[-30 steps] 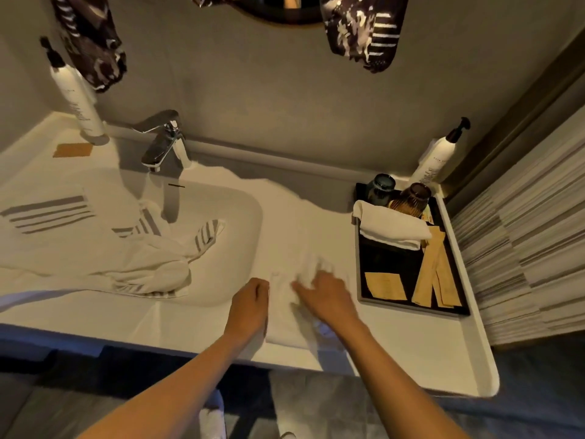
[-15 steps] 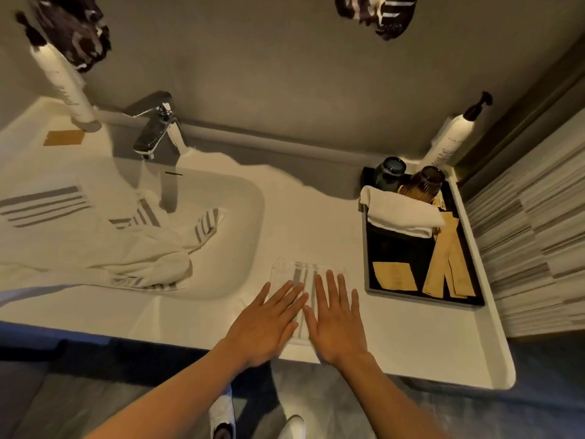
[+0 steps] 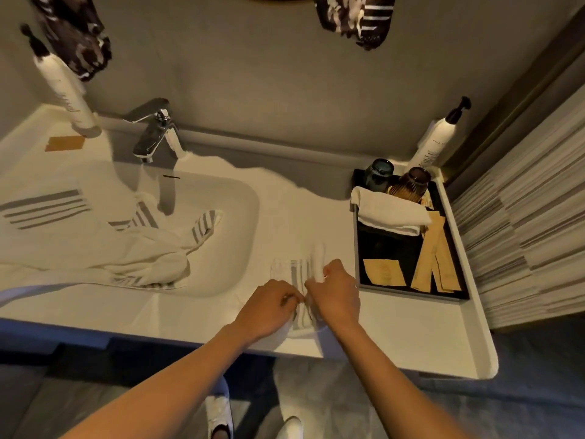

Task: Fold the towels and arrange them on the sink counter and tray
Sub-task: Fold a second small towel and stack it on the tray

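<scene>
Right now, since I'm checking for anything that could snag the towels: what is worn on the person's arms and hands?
Nothing shows on them: the left hand and right hand are bare, both forearms uncovered, with no sleeves, gloves, watch or rings visible.

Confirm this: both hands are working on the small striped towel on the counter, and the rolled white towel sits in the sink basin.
Not quite. The head view shows both hands, left hand and right hand, on the small striped towel, but the rolled white towel lies on the black tray, not in the sink basin.
</scene>
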